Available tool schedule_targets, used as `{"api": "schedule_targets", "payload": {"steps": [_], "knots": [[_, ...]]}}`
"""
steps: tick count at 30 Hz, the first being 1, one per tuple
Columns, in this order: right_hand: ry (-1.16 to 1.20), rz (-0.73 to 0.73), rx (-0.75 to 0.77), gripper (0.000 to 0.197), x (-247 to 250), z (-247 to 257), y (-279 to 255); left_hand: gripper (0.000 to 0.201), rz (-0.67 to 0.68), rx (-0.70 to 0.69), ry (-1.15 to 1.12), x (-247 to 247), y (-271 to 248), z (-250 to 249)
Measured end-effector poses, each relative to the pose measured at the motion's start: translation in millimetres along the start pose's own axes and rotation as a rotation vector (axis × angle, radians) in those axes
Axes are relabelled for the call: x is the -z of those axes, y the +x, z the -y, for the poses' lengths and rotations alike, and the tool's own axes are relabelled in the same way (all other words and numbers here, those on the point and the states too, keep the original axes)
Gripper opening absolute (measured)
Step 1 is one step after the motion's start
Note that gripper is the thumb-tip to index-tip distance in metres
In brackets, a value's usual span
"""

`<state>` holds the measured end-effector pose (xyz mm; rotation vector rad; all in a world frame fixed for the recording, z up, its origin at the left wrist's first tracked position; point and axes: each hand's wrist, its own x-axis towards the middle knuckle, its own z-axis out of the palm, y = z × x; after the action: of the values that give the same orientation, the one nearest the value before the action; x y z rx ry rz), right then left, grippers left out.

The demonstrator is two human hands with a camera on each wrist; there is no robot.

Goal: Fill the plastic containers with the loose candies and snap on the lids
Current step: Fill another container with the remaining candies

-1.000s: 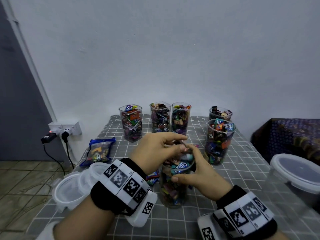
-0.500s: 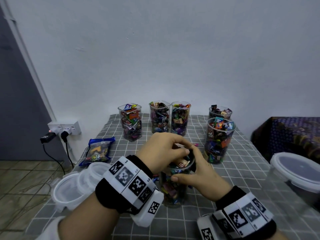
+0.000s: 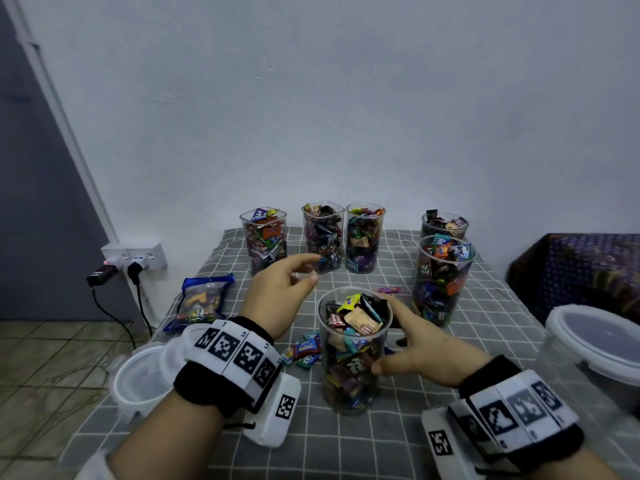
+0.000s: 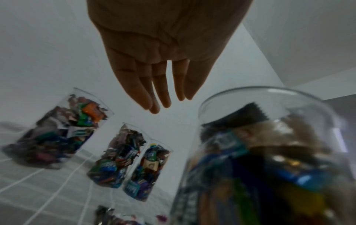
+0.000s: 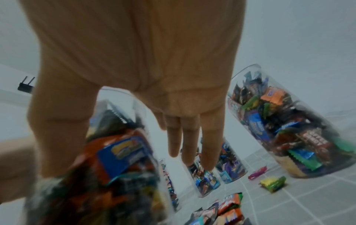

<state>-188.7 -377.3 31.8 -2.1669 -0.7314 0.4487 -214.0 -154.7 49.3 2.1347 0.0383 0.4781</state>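
Now both hands (image 3: 284, 299) open, empty.

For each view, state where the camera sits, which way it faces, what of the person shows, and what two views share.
Head: on the head, facing forward and down at the near container; left hand and right hand both show.
Left wrist: along the open left hand, toward the back containers.
Right wrist: along the right hand, which is beside the near container.
Shared: all three views show the near container.
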Motion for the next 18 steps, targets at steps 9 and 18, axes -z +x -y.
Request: {"api": "schedule_targets", "payload": {"steps": [9,18], "knots": [[-0.240,0.024,-0.134,0.085,1,-9,1,0.082,0.619,0.170,0.029,-5,-7,27],[-0.312,0.061,-0.212,0.079,-14,-11,-16,0.091,0.601,0.158,-0.370,-32,-33,29]]}}
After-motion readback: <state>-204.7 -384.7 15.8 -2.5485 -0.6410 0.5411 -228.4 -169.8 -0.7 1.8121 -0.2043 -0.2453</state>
